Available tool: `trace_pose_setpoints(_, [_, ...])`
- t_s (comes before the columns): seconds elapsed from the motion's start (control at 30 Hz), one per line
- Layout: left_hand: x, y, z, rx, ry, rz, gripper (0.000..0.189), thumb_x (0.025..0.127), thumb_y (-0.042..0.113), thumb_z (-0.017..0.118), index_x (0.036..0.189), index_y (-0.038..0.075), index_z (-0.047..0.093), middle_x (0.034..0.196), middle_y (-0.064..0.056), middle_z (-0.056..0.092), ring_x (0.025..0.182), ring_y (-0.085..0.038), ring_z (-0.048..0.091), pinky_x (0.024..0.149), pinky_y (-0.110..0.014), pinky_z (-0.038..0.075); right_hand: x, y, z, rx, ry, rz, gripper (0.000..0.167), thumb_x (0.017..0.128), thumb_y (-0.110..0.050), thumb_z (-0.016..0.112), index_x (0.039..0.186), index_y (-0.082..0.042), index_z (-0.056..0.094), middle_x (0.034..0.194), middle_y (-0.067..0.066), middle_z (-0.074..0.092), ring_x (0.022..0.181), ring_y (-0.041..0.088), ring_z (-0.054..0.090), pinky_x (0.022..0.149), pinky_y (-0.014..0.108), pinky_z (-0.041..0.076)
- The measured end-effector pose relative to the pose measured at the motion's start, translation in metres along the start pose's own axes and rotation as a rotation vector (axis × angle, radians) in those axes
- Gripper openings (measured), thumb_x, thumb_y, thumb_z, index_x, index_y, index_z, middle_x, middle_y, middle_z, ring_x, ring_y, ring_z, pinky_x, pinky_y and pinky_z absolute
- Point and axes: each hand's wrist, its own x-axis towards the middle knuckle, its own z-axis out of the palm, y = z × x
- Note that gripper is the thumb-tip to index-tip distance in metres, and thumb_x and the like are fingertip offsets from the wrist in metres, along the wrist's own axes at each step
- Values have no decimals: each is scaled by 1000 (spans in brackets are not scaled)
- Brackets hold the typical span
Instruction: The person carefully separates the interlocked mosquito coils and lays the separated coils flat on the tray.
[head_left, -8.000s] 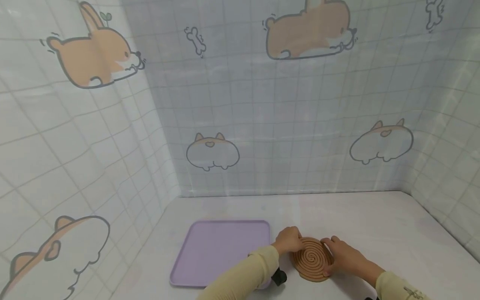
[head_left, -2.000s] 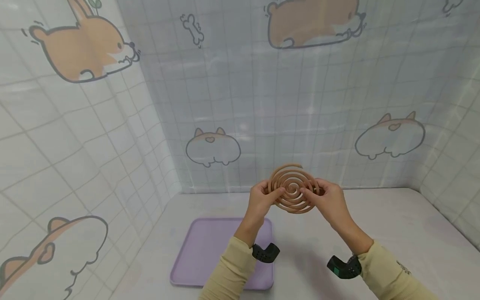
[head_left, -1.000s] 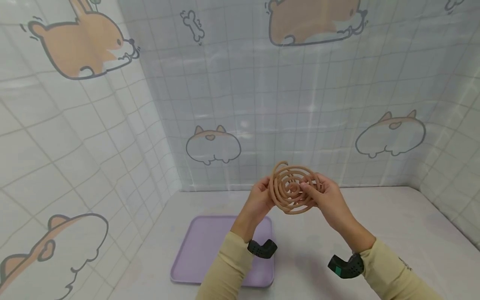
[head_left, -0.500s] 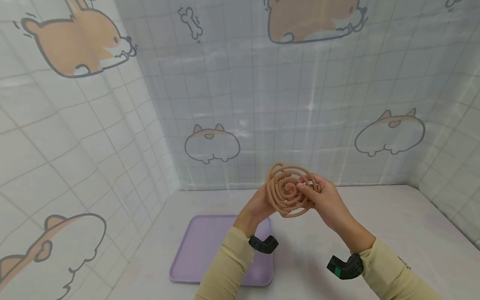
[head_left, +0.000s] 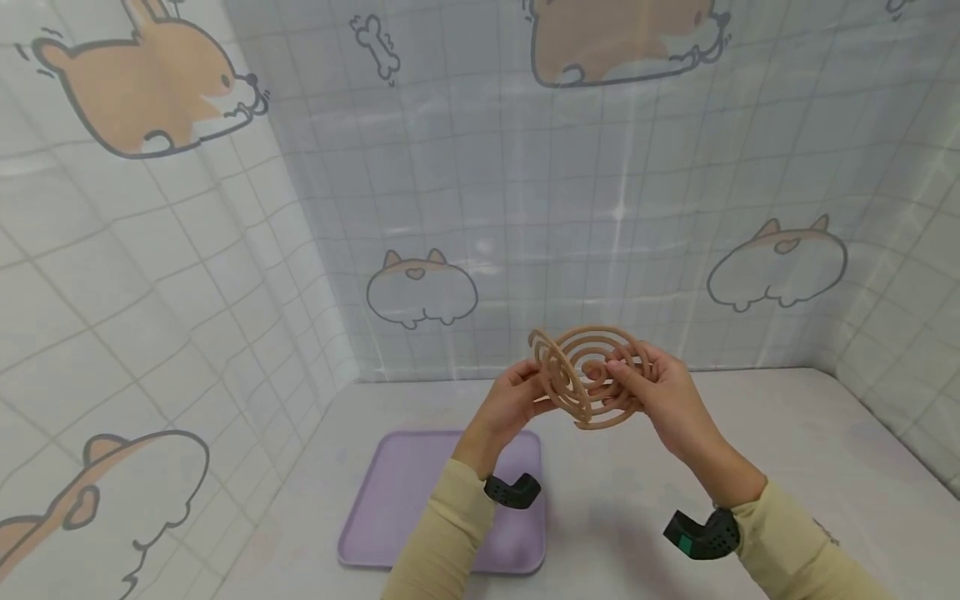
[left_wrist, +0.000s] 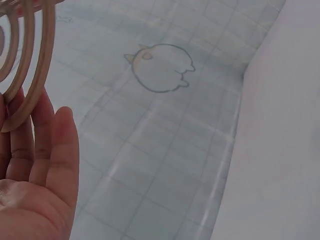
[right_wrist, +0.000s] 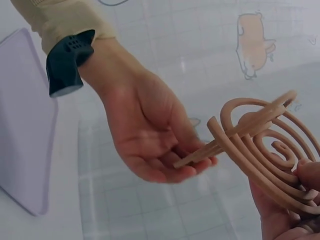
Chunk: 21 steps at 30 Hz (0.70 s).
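Shown holding a strongly tilted brown spiral coil (head_left: 561, 373) between the thumb and half-curled fingers of the left hand (head_left: 512, 406), and pinching a second spiral coil (head_left: 592, 369), seen more face-on, between thumb and bent fingers of the right hand (head_left: 672, 404). Raised together in the air over the white tabletop (head_left: 795, 433), crossed along one side, beyond and right of the lilac tray (head_left: 405, 492).

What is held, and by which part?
Left hand holds the left brown spiral by its outer edge; right hand grips the right brown spiral by its right side.
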Motion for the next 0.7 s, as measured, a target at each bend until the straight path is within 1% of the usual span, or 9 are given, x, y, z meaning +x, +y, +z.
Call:
trace_pose_setpoints(0.1, [-3,3,-2,33,27,-5,24,95,-3,43,89,12,61,83,0,63,78,-12,62,74,-30,52,0,-2,-3,5,18,-17,28,93,-18,56,110,3,49,81,1,68,68,14,66,62,29,54])
trace_pose_setpoints(0.23, [-7,9,-2,75,51,-16,23,94,-3,46,88,12,62,81,0,64,77,-12,62,70,-28,53,0,-3,-6,35,37,-39,23,93,-17,56,104,2,50,81,2,68,69,14,67,61,29,54])
trace_pose_setpoints(0.3, [-9,12,-1,105,71,-25,20,94,-2,48,88,12,62,81,0,65,76,-12,63,68,-27,53,-1,-4,-7,33,44,-41,24,93,-17,56,105,4,50,81,1,68,69,14,67,61,29,54])
trace_pose_setpoints(0.47, [-14,18,3,186,151,-46,13,90,1,55,91,10,64,82,0,66,75,-11,64,63,-26,52,-2,-4,-9,10,69,-43,27,92,-17,57,105,6,49,81,-1,69,69,13,67,60,28,54])
trace_pose_setpoints(0.53, [-15,20,5,206,180,-52,10,89,1,57,93,7,64,83,0,66,74,-12,64,63,-26,52,-2,-5,-10,2,83,-48,25,92,-17,57,104,4,51,81,-1,69,68,13,67,60,28,54])
trace_pose_setpoints(0.6, [-16,23,7,215,202,-57,10,89,1,57,97,0,63,83,0,67,73,-12,64,62,-26,52,-3,-6,-10,1,95,-51,23,92,-17,57,103,3,51,80,-2,69,68,13,67,60,28,54])
trace_pose_setpoints(0.67, [-16,25,8,223,212,-60,17,89,0,58,103,-8,59,83,0,67,72,-12,64,61,-25,52,-3,-6,-10,11,105,-50,24,92,-16,57,103,4,50,81,-1,69,68,13,67,59,28,54])
trace_pose_setpoints(0.7, [-16,26,9,228,214,-60,20,88,1,58,105,-10,58,83,0,67,72,-11,64,61,-25,52,-3,-7,-10,17,108,-49,24,92,-16,57,103,4,50,80,-1,69,67,12,67,59,28,54])
